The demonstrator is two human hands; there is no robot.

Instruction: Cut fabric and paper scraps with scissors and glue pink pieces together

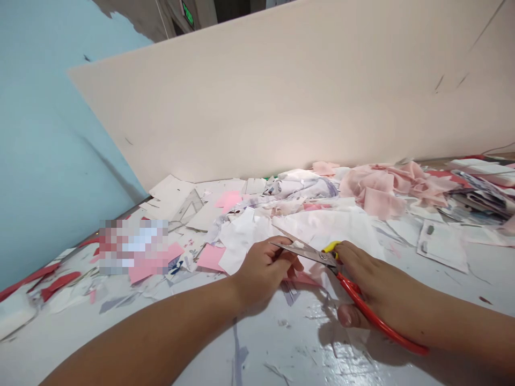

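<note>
My right hand (374,284) is wrapped around scissors (317,254) with one red and one yellow handle. Their blades point left and stand apart. Fingers pinched together, my left hand (265,271) is right at the blades, with a small white scrap of cloth or paper (298,244) showing between them. Below those fingers is a pink piece (308,279); I cannot tell whether it is held or lies on the table. Just beyond both hands a sheer white cloth (333,228) is spread out.
Scraps cover the white table (281,354): crumpled pink fabric (378,185) at the back right, a pink square (211,257), red strips (60,284) at the left, and pale card pieces (171,193). A folded dark stack (483,195) lies far right. A cream partition (281,96) closes the back.
</note>
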